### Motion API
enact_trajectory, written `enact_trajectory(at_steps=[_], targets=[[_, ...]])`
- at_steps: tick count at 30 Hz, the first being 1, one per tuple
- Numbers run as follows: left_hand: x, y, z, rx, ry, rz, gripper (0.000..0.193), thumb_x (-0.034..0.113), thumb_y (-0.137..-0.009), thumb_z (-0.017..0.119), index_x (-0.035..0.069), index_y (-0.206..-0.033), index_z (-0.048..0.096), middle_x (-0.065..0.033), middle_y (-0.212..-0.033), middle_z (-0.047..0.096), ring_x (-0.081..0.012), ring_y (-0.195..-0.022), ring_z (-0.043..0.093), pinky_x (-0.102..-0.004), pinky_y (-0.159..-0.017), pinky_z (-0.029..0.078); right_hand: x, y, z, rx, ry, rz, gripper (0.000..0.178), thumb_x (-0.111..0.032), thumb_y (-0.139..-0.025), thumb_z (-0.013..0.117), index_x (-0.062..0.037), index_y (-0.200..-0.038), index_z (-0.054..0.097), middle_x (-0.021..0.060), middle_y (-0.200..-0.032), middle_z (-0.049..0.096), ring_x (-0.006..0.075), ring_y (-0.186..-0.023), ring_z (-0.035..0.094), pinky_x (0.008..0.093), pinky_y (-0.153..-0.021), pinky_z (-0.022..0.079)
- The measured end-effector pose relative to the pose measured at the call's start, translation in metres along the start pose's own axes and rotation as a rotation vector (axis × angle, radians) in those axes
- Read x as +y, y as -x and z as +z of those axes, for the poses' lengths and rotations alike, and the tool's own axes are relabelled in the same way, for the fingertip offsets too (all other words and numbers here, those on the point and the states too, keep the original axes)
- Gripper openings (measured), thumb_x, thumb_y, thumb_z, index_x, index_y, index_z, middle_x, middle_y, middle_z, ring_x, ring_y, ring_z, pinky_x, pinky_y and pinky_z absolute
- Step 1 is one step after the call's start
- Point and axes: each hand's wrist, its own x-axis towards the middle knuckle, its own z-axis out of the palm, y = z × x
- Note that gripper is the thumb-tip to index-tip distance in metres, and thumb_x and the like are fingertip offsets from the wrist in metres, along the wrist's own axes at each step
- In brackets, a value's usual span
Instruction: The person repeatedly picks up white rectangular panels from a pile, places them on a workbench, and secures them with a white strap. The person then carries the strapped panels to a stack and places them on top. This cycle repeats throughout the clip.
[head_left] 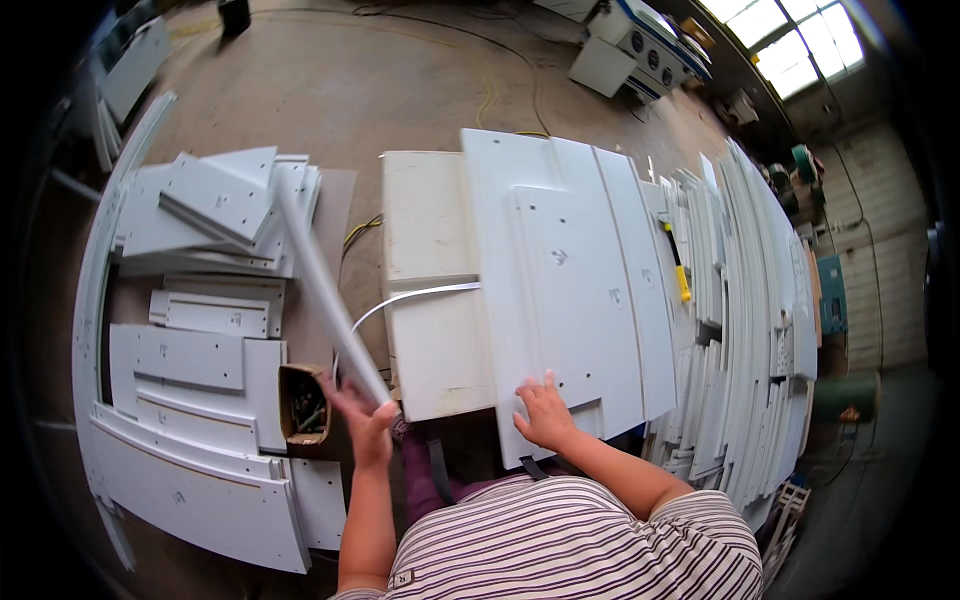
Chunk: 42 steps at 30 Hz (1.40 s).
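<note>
A long narrow white board point(325, 285) is gripped near its lower end by my left hand point(364, 420); it slants up and away to the left, its far end blurred. My right hand point(545, 412) rests with fingers spread on the near part of a stack of white panels point(570, 260). Several small dark holes mark the top panels. Under and left of them stand off-white blocks or boxes point(430, 345), with a white strap point(420, 293) curving out leftward.
Piled white boards point(200, 360) lie at left, beside an open cardboard box point(303, 440) of small dark pieces. At right are many stacked strips point(735, 300) and a yellow-and-black hammer-like tool point(680, 268). A white machine point(640, 50) stands at the back; cables point(535, 85) cross the floor.
</note>
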Motion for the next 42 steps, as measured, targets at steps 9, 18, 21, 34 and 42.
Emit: enact_trajectory(at_steps=[9,18,21,34,42], targets=[[-0.128,0.007,0.159,0.001,-1.362,0.074,0.112,0.020,-0.060,0.077,0.021,-0.146,0.006,-0.0193,-0.135,0.030,-0.0400,-0.124,0.031,-0.0569,-0.099,0.025,0.171,0.088,-0.032,0.492,-0.382,0.102,0.037,-0.009,-0.074,0.065,-0.0025,-0.107,0.050,0.0247,-0.126,0.044,0.0410,-0.117,0.043,0.0450,-0.099,0.037],[-0.172,-0.014,0.158,-0.040,-1.273,-0.024,0.085,0.023,-0.070,0.075,-0.002,-0.138,0.028,-0.0249,-0.129,0.044,-0.0380,-0.120,0.043,-0.0424,-0.101,0.034,0.435,0.172,-0.019,0.025,-0.701,1.007,0.061,-0.050,-0.091,0.044,0.0056,-0.116,0.051,0.0208,-0.109,0.058,0.0349,-0.105,0.054,0.0398,-0.093,0.041],[-0.182,-0.015,0.143,0.091,-1.291,-0.061,0.065,0.025,-0.075,0.071,-0.004,-0.126,0.045,-0.0243,-0.119,0.053,-0.0364,-0.111,0.051,-0.0413,-0.095,0.041,0.457,0.172,0.012,0.055,-1.326,0.878,0.076,-0.062,-0.091,0.034,0.0062,-0.117,0.055,0.0178,-0.109,0.061,0.0265,-0.101,0.057,0.0356,-0.088,0.043],[-0.180,0.091,0.134,0.081,-1.395,-0.067,0.042,0.023,-0.073,0.070,-0.002,-0.105,0.057,-0.0213,-0.103,0.059,-0.0355,-0.097,0.057,-0.0429,-0.083,0.045,0.447,0.240,0.038,0.061,-1.188,0.918,0.082,-0.068,-0.088,0.032,0.0058,-0.116,0.056,0.0145,-0.106,0.061,0.0201,-0.096,0.057,0.0319,-0.083,0.045],[-0.154,0.118,0.146,-0.013,-1.475,-0.097,0.052,0.021,-0.077,0.070,-0.004,-0.117,0.048,-0.0214,-0.112,0.050,-0.0380,-0.107,0.048,-0.0419,-0.090,0.040,0.444,0.233,0.034,0.101,-1.188,0.901,0.076,-0.063,-0.092,0.032,0.0042,-0.121,0.053,0.0126,-0.109,0.060,0.0207,-0.097,0.056,0.0307,-0.086,0.043]])
